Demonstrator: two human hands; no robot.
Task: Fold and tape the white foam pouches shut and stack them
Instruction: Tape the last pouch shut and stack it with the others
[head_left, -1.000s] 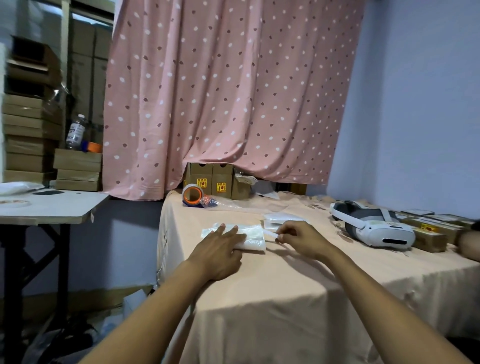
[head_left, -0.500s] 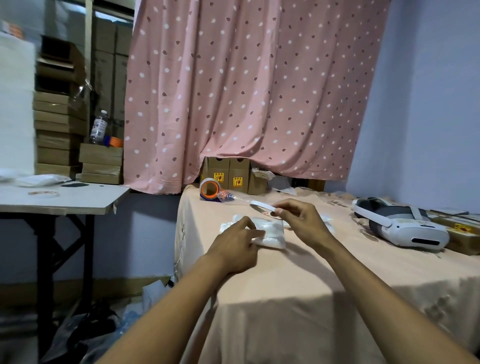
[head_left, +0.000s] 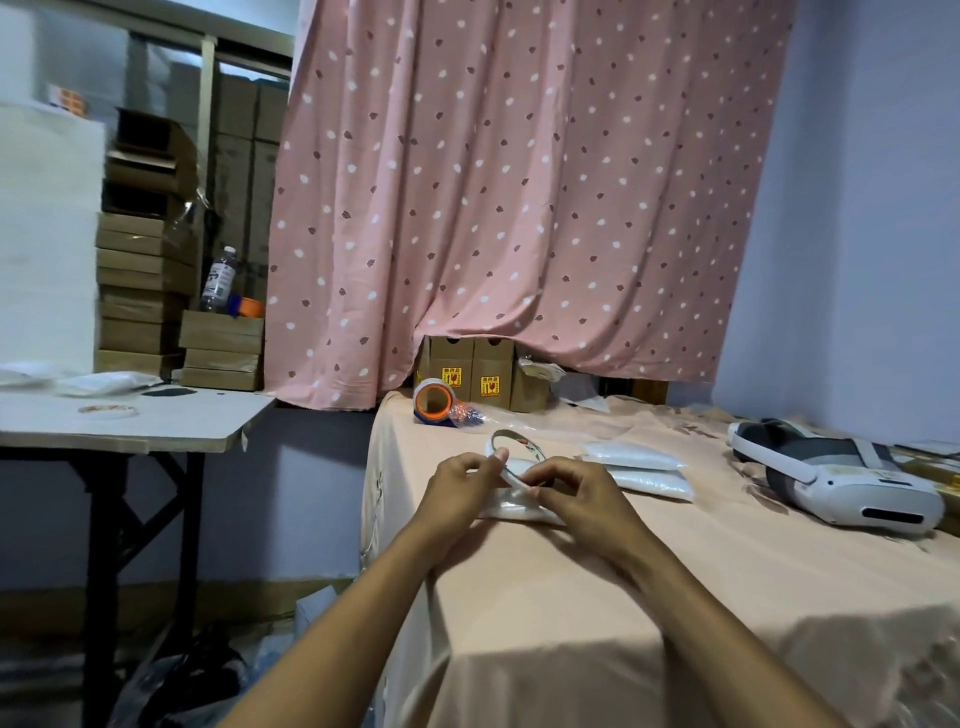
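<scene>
A thin clear tape roll is held just above a white foam pouch that lies on the peach tablecloth. My left hand pinches the roll's left rim with thumb and fingers. My right hand grips its lower right side, fingers curled at the tape's edge. Both hands cover much of the pouch. Two more white pouches lie stacked to the right of my hands.
An orange-cored tape dispenser and small cardboard boxes stand at the table's back under the pink curtain. A white headset lies at the right. A second table with boxes stands on the left.
My left hand left the pouch and rose to the tape roll, which my right hand had picked up. Both hands now hold the roll over the pouch.
</scene>
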